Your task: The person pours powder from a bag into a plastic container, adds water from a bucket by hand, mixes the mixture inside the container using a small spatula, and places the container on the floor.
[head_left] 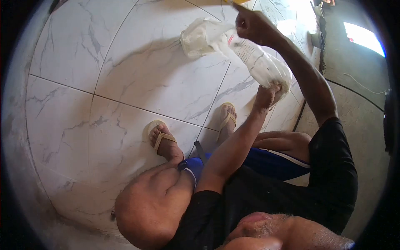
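Observation:
A clear plastic bag (256,58) with printed lettering and white contents stretches across the top right of the head view. My left hand (266,98) is closed on its lower right end, the fingers partly hidden by the plastic. Further left, a crumpled translucent plastic part (200,39) with whitish contents rests at the floor; whether it is the same bag I cannot tell. Above the bag, my right hand (252,27) is curled into a fist. A thin dark shape sticks out from it towards the top edge, too unclear to name.
A yellow object (243,4) is cut off at the top edge. White marbled floor tiles (141,79) lie under my feet, which wear sandals (160,139). Grey concrete (354,112) borders them at the right. A thin pale cord (364,85) lies there.

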Tool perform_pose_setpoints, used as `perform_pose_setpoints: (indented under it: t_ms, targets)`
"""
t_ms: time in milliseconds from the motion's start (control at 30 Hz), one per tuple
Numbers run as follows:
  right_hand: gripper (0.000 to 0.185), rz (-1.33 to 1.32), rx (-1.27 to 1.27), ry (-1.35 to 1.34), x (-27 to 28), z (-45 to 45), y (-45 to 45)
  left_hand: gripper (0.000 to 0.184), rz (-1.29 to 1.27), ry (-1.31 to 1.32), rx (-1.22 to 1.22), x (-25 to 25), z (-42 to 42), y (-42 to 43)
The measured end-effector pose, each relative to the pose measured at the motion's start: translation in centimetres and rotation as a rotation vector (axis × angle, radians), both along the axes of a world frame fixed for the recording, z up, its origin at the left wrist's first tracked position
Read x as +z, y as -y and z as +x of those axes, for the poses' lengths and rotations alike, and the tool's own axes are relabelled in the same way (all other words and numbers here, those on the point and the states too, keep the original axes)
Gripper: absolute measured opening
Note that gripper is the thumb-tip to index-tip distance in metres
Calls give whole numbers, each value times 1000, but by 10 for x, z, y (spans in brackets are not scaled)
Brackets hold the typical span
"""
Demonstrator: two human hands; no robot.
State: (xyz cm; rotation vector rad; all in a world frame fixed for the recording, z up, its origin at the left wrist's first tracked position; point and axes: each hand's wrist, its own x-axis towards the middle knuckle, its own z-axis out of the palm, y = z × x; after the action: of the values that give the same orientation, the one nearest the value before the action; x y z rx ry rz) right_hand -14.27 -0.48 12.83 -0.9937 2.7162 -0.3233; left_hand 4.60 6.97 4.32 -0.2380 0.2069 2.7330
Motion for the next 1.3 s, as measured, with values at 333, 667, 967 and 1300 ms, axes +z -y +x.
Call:
perform_pose_setpoints:
  t_ms: [333,667,967,1300]
  targets:
    - [77,151,27,-79,8,6,1,39,59,71,41,0,3,0]
    - [71,191,79,-270,-9,5,-26,36,-545,-36,71,-9,5,-21]
    - [41,481,398,-669,-55,35,-1,35,-831,28,-58,-23,7,-20]
    - [58,749,481,-526,-133,74,17,36,-1016,-54,47,-60,10,-66]
